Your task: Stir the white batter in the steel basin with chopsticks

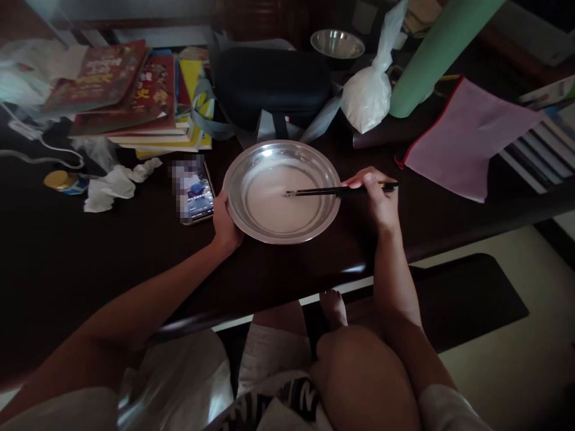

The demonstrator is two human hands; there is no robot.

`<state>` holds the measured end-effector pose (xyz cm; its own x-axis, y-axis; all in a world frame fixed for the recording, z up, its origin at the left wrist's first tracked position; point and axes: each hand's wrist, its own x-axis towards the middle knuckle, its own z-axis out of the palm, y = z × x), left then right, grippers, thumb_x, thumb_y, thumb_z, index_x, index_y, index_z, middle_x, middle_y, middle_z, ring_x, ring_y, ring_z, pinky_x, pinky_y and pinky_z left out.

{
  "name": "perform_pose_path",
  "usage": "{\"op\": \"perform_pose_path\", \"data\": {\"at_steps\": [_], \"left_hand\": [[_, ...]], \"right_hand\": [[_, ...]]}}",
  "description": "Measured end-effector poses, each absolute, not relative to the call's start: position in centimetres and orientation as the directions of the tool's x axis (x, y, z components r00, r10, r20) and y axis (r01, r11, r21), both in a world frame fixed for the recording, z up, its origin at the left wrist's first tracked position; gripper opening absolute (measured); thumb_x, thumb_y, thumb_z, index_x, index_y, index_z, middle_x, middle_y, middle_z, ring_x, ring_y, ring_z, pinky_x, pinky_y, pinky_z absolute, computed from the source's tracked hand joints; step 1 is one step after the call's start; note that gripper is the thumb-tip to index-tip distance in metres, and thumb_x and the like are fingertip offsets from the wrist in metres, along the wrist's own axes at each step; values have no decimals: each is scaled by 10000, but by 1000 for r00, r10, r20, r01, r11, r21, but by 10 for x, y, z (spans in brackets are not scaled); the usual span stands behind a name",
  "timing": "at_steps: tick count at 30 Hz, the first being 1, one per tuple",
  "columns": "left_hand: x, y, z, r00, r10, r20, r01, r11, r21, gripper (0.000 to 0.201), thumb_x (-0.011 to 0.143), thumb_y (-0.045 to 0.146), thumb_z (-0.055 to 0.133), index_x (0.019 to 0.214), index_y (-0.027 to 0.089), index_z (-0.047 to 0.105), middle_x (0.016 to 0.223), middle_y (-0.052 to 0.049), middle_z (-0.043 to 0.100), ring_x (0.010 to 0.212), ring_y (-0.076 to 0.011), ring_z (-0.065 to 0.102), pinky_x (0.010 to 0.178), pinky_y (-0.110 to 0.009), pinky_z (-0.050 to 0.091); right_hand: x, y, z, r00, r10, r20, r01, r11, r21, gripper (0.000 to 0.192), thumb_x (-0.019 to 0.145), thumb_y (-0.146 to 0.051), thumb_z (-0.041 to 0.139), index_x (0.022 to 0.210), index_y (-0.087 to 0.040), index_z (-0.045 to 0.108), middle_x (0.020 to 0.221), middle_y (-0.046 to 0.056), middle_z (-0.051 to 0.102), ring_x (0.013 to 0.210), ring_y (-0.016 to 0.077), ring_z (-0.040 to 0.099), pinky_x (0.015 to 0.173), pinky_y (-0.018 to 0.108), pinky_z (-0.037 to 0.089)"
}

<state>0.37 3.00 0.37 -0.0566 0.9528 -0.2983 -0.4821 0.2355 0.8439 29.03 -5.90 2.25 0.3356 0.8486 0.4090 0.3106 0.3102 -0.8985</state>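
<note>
Steel plate [251, 157] sits on the dark table [135, 251], near the front edge, straight ahead of the person. It holds a thin layer of whitish liquid [274, 200], spread flat across the bottom. Chopsticks [332, 191] lie nearly level over the plate, tips dipped into the liquid about mid-plate, likely so they can stir without lifting.

Right hand [375, 197] is closed around the chopsticks' back end, just outside the plate's right rim, fingers wrapped, thumb on top. Left hand [224, 224] grips the plate's left rim, thumb on the lip, fingers under or beside it; looks like bracing so the plate doesn't slide or spin.

Phone [194, 190] lies flat just left of the plate, almost touching the left hand, screen lit and facing up, within glance. Crumpled tissue [112, 185] further left. Stack of books [130, 96] at the back left. Black case [274, 84] right behind the plate. Tied white plastic bag [371, 90] with powder-like contents behind and right, near a green roll [431, 57]. Small steel bowl [336, 43] at the far back. Pink pouch [467, 137] to the right, well apart.
</note>
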Motion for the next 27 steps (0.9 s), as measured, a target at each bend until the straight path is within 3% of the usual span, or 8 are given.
{"op": "perform_pose_path", "data": {"at_steps": [3,7,10,13,17,22,27], "left_hand": [[4,29,7,-57,948,-312,-487,246,838,309,903,486,702,719,252,619,805,-61,771,1128,-338,755,973,-423,659],[7,26,16,-67,928,-366,-518,281,808,361,1011,323,496,684,234,621,772,-56,762,1026,-283,778,981,-394,647],[10,25,21,-76,927,-368,-535,274,799,419,1034,281,426,679,226,641,792,-56,773,987,-251,779,990,-360,638],[10,25,20,-80,921,-381,-526,285,801,427,1038,275,417,689,221,657,785,-62,775,1008,-257,775,997,-366,637],[8,26,15,-78,931,-357,-520,268,811,343,1016,330,516,717,229,650,817,-55,786,1057,-276,770,992,-367,638],[8,27,13,-76,935,-347,-532,257,807,342,1021,323,521,706,221,608,746,-41,742,1024,-264,766,1016,-385,626],[8,29,9,-88,938,-334,-532,239,812,334,967,369,592,661,240,561,709,-41,715,986,-281,769,968,-385,644]], "right_hand": [[291,-59,21,347,855,386,279,298,-913,477,954,-695,648,706,-300,747,750,-3,776,788,211,788,870,438,657],[291,-59,20,264,885,384,277,312,-909,386,937,-646,711,778,-303,789,816,-2,803,867,218,805,890,423,646],[292,-59,20,361,831,424,302,326,-896,390,956,-642,689,787,-304,784,800,-13,801,845,209,799,902,418,638],[292,-59,20,356,837,415,261,337,-905,397,982,-618,666,768,-303,779,732,-23,775,760,191,779,833,392,638],[291,-58,21,239,890,388,270,323,-907,362,935,-630,726,807,-301,804,815,-7,808,862,209,802,887,398,637],[291,-59,22,386,825,412,298,312,-902,451,956,-674,664,771,-280,781,765,-10,802,793,203,789,869,404,646],[293,-57,20,245,884,398,298,322,-899,381,941,-635,713,823,-287,817,827,-9,829,855,205,807,874,389,642]]}}
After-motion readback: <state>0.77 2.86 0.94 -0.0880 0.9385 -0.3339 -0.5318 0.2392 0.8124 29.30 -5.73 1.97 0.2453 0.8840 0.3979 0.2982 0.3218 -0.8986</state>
